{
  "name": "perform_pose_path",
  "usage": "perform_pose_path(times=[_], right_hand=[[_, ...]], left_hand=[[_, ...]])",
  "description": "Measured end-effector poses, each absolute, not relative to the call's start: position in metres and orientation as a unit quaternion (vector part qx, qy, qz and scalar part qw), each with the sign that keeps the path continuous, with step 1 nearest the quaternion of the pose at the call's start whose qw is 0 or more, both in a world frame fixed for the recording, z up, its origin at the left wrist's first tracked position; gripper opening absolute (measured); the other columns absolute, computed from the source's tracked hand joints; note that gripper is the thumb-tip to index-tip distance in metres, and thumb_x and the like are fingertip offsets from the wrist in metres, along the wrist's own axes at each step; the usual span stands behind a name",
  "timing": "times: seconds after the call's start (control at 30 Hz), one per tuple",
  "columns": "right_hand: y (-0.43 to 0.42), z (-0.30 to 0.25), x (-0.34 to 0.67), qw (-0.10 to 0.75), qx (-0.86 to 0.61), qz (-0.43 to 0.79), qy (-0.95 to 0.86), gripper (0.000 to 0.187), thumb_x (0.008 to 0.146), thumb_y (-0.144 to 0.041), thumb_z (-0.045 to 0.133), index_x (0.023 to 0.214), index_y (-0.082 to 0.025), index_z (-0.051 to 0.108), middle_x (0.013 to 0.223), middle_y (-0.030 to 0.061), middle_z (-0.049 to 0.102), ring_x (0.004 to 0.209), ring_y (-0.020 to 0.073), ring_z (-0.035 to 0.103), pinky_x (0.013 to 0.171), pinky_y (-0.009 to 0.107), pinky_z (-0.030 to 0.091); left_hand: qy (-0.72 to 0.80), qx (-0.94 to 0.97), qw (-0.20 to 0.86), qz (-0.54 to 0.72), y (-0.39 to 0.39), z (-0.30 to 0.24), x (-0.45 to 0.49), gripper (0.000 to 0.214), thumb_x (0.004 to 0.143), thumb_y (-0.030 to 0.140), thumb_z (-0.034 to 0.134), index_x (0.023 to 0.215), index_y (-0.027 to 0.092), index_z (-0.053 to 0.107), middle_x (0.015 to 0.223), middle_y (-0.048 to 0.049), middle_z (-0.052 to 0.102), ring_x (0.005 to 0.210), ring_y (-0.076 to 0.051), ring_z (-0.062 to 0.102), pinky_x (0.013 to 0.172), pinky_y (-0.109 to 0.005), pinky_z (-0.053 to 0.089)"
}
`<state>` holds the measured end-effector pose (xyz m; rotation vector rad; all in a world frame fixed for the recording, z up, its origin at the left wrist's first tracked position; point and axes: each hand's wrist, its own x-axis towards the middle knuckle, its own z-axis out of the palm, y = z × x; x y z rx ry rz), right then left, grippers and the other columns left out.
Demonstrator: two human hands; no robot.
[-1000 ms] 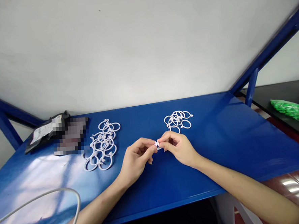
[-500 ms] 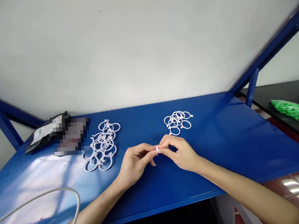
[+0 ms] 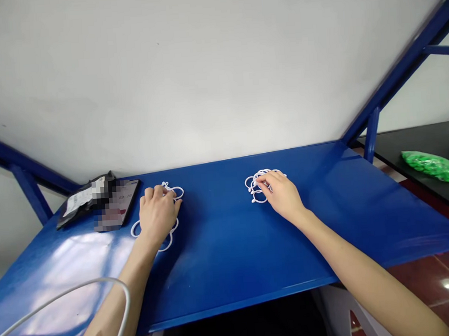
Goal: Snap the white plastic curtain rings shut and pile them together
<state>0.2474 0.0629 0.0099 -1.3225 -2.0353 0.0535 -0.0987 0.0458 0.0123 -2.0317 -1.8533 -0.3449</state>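
The left hand (image 3: 156, 211) covers white rings (image 3: 177, 224); packet's (image 3: 90, 205) label (image 3: 78, 201) illegible.

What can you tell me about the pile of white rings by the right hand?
The small pile of thin, round white rings lies on the glossy blue table, with rings overlapping one another. They look like plastic or rubber, and several carry a small white knob on the rim. The person's bare right hand is over the pile, hiding part of it; whether it holds a ring is unclear.
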Motion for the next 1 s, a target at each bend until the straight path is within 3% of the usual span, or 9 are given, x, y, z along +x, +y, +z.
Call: perform_pose_path(times=[0.13, 0.23, 0.37, 0.5, 0.6, 0.67, 0.77, 0.9, 1.0], right_hand=[[0.069, 0.011, 0.256, 0.319, -0.573, 0.007, -0.755, 0.008, 0.097, -0.021, 0.061, 0.097, -0.023, 0.069, 0.103, 0.0066, 0.075, 0.098, 0.0275, 0.068, 0.073, 0.037, 0.054], [0.06, 0.015, 0.25, 0.361, -0.559, 0.017, -0.746, 0.01, 0.099, -0.025, 0.06, 0.097, -0.023, 0.07, 0.103, 0.0078, 0.073, 0.102, 0.028, 0.067, 0.081, 0.039, 0.054], [0.04, 0.019, 0.228, 0.407, -0.482, 0.201, -0.749, 0.013, 0.099, -0.029, 0.06, 0.103, -0.022, 0.07, 0.105, 0.0064, 0.074, 0.09, 0.021, 0.069, 0.08, 0.035, 0.055], [0.023, 0.017, 0.206, 0.362, -0.428, 0.42, -0.714, 0.02, 0.099, -0.037, 0.06, 0.107, -0.021, 0.07, 0.09, 0.0027, 0.075, 0.077, 0.017, 0.069, 0.069, 0.029, 0.054], [0.019, 0.014, 0.201, 0.337, -0.417, 0.487, -0.69, 0.023, 0.101, -0.039, 0.057, 0.098, -0.021, 0.071, 0.08, 0.0008, 0.073, 0.07, 0.0153, 0.067, 0.066, 0.028, 0.052], [0.02, 0.012, 0.201, 0.341, -0.413, 0.514, -0.67, 0.025, 0.101, -0.04, 0.057, 0.099, -0.021, 0.072, 0.081, 0.0013, 0.074, 0.07, 0.015, 0.067, 0.067, 0.028, 0.053], [0.02, 0.011, 0.203, 0.347, -0.41, 0.54, -0.648, 0.028, 0.1, -0.044, 0.058, 0.101, -0.021, 0.074, 0.081, 0.0016, 0.074, 0.07, 0.0153, 0.067, 0.066, 0.028, 0.054], [0.016, 0.013, 0.203, 0.331, -0.414, 0.482, -0.698, 0.029, 0.1, -0.044, 0.059, 0.097, -0.022, 0.078, 0.082, 0.0018, 0.074, 0.071, 0.0159, 0.066, 0.066, 0.029, 0.052], [0.015, 0.016, 0.201, 0.354, -0.421, 0.437, -0.712, 0.021, 0.097, -0.038, 0.063, 0.105, -0.024, 0.078, 0.088, 0.0025, 0.075, 0.076, 0.017, 0.067, 0.069, 0.03, 0.051]], left_hand=[[-0.643, -0.73, 0.188, -0.134, 0.045, 0.014, -0.103, 0.023, 0.096, 0.029, 0.058, 0.084, 0.02, 0.076, 0.1, -0.0153, 0.066, 0.095, -0.035, 0.055, 0.074, -0.043, 0.041], [-0.612, -0.738, 0.207, -0.193, 0.042, 0.018, -0.09, 0.021, 0.096, 0.03, 0.062, 0.085, 0.02, 0.077, 0.1, -0.0145, 0.066, 0.091, -0.032, 0.053, 0.075, -0.042, 0.041], [-0.461, -0.82, 0.196, -0.278, 0.027, 0.022, -0.057, 0.016, 0.097, 0.022, 0.063, 0.094, 0.024, 0.078, 0.101, -0.0103, 0.066, 0.088, -0.025, 0.052, 0.079, -0.038, 0.045], [-0.332, -0.884, 0.154, -0.289, 0.006, 0.023, -0.024, 0.023, 0.098, 0.011, 0.056, 0.101, 0.025, 0.074, 0.099, -0.007, 0.067, 0.088, -0.021, 0.055, 0.076, -0.033, 0.045], [-0.312, -0.892, 0.134, -0.299, -0.002, 0.021, -0.013, 0.02, 0.099, 0.012, 0.057, 0.106, 0.025, 0.071, 0.097, -0.0059, 0.069, 0.085, -0.02, 0.059, 0.073, -0.033, 0.047], [-0.324, -0.886, 0.081, -0.322, -0.004, 0.018, -0.01, 0.015, 0.097, 0.018, 0.062, 0.109, 0.025, 0.068, 0.099, -0.006, 0.071, 0.086, -0.02, 0.063, 0.075, -0.033, 0.05], [-0.409, -0.826, -0.082, -0.38, -0.008, 0.013, -0.007, 0.015, 0.096, 0.027, 0.066, 0.109, 0.023, 0.059, 0.1, -0.0049, 0.074, 0.084, -0.018, 0.071, 0.073, -0.03, 0.055], [-0.508, -0.693, -0.319, -0.4, -0.011, 0.009, -0.001, 0.012, 0.098, 0.032, 0.06, 0.103, 0.024, 0.054, 0.09, -0.0007, 0.076, 0.076, -0.016, 0.074, 0.064, -0.026, 0.054], [-0.507, -0.654, -0.398, -0.396, -0.009, 0.008, 0.0, 0.018, 0.099, 0.038, 0.059, 0.109, 0.023, 0.057, 0.091, -0.0016, 0.077, 0.079, -0.017, 0.074, 0.069, -0.028, 0.056]])
